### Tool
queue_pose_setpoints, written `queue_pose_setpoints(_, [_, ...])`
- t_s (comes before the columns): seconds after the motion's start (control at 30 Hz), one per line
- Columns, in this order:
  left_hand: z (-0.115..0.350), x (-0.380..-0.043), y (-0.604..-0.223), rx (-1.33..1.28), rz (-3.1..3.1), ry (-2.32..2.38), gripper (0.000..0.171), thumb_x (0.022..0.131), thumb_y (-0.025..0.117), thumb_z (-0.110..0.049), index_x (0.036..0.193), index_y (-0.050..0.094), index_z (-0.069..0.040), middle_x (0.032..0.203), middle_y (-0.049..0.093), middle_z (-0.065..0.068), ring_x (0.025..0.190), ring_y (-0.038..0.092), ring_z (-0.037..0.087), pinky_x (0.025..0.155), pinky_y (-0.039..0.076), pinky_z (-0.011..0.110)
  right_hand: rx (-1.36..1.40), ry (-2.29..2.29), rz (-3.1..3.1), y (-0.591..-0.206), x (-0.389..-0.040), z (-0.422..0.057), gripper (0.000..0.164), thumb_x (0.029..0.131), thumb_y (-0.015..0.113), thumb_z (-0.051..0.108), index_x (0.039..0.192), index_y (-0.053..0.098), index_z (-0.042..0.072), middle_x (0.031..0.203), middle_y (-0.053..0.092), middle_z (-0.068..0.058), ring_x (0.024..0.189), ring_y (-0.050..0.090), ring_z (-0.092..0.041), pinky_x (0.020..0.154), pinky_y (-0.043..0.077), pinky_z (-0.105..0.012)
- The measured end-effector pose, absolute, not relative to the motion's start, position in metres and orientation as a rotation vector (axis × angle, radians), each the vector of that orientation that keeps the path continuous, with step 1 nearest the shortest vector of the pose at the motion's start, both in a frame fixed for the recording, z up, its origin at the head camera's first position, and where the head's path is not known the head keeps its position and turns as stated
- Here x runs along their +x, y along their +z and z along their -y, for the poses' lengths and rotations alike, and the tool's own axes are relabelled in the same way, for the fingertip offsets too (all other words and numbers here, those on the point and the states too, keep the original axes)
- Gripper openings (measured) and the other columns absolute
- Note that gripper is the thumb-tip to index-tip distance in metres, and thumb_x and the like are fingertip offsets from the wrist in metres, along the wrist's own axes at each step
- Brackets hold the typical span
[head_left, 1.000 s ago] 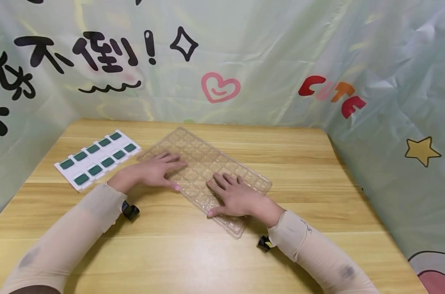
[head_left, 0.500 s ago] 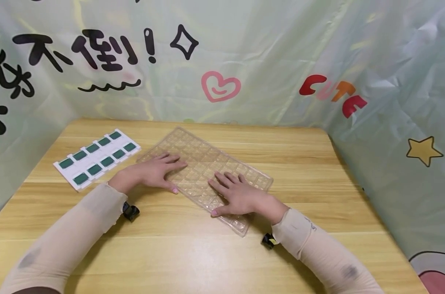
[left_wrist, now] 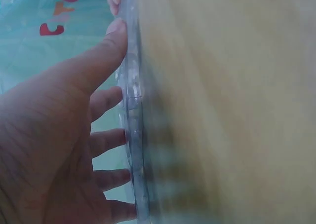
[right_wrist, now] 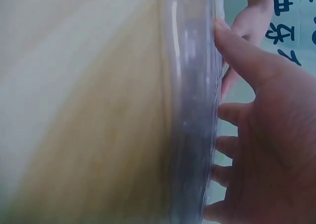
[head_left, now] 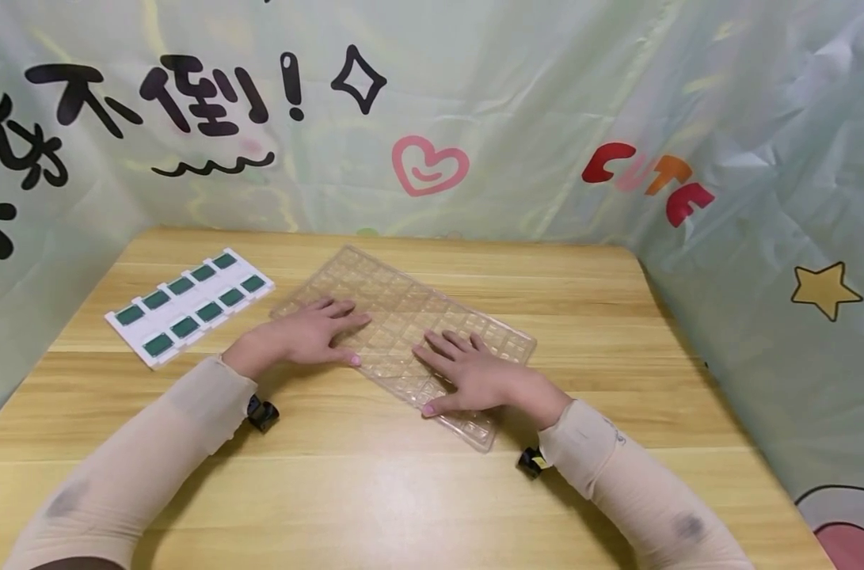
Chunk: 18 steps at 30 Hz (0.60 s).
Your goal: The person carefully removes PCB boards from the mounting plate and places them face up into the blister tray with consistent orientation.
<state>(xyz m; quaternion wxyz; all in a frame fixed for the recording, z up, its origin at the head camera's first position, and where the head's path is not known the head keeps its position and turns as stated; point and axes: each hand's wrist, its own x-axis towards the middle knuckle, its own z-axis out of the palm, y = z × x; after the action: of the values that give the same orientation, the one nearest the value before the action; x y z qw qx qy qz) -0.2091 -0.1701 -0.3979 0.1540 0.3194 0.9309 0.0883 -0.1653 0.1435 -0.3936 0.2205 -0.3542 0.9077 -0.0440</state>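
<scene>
A clear plastic tray [head_left: 396, 309] with a grid of small compartments lies flat and slanted on the table, its near corner toward the right. On its left part rests my left hand [head_left: 306, 332], fingers spread, thumb at the near edge. My right hand [head_left: 477, 376] presses on the right part, also with spread fingertips and the thumb by the near edge. Both wrist views show the tray's edge side-on, in the left one as a clear rim [left_wrist: 134, 100] under the fingertips. In the right wrist view the fingertips touch the tray's wall [right_wrist: 190, 110] from above.
Left of the tray lies a white panel [head_left: 189, 305] with two rows of dark green rectangles. The wooden table [head_left: 374, 507] meets a printed cloth backdrop [head_left: 517, 119] at the back and sides. Small black cameras sit at both wrists.
The tray's right end has swung slightly to the right and away, turning the tray a little. My right hand has moved right with it; the left hand has shifted slightly right.
</scene>
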Motion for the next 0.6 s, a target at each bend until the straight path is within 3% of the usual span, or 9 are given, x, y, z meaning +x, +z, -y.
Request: queue_pose_setpoints(0.6, [0.132, -0.193, -0.396, 0.851, -2.679, 0.162, 0.081, 0.093, 0.046, -0.066, 0.158, 0.021, -0.025, 0.161, 0.013, 0.018, 0.142, 0.005, 0.052, 0.107, 0.013, 0.072, -0.996, -0.246, -2.465, -0.387, -0.166, -0.178, 0.098, 0.085, 0.059, 0.069, 0.159, 0.014, 0.023, 0.164, -0.001, -0.006, 0.148, -0.004, -0.033, 0.112, 0.000, -0.066])
